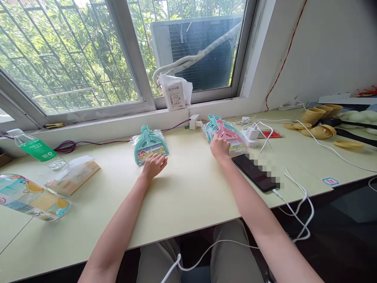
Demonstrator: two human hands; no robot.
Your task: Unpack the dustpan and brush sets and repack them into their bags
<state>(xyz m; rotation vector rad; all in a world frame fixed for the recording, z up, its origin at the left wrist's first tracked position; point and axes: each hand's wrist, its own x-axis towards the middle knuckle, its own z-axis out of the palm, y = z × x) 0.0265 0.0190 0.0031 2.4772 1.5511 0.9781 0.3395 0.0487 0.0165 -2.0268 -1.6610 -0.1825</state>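
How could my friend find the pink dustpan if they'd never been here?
Find the big window, then the pale table below it. At the table's far side, look just left of the white plug block, where the right hand is. The pink dustpan is there, the only pink one beside teal dustpans.

Pink dustpan [223,131] among teal ones [211,125]; pale yellow table [188,196]; black phone [253,172]; green-labelled bottle [38,149]
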